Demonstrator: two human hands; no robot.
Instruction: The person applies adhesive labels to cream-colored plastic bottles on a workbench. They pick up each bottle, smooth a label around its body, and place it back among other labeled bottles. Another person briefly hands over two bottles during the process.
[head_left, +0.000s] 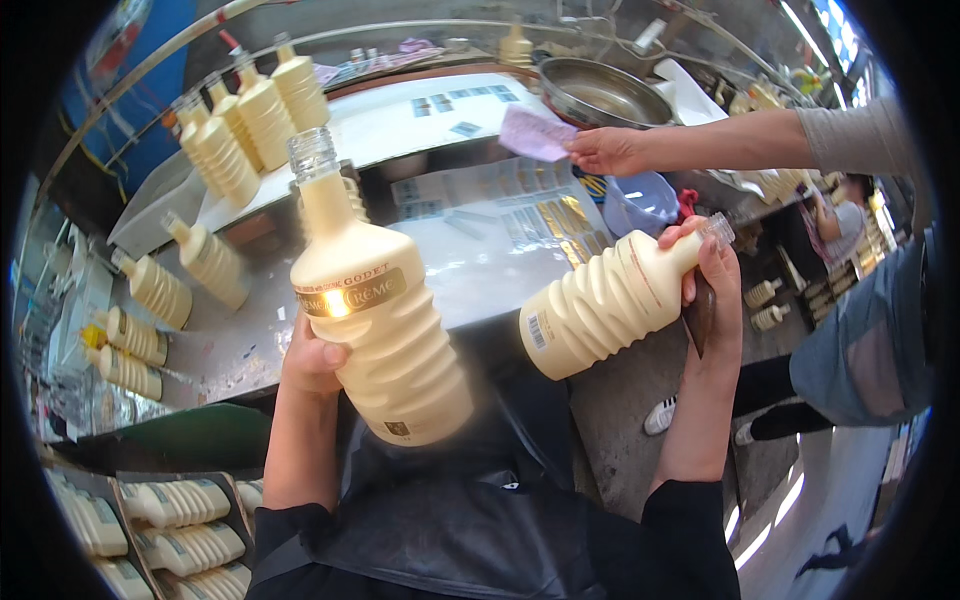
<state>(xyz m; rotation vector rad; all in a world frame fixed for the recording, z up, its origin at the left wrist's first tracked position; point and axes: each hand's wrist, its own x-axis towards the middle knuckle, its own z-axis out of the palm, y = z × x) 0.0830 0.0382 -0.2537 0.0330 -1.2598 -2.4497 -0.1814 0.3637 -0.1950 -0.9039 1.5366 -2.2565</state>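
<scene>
My left hand grips a cream-coloured ribbed bottle by its side. This bottle stands nearly upright, with a clear open neck at the top and a gold label band round its shoulder. My right hand holds a second cream ribbed bottle by the neck, tilted so its base points down to the left. A flat dark tool, perhaps a scraper blade, lies in the same palm. Beyond both bottles is a wet sheet of decals with gold and bluish strips.
A co-worker's hand holds out a pink cloth from the right. Near it are a blue plastic basin and a metal pan. Cream bottles stand along the left of the bench; others lie in cardboard boxes below.
</scene>
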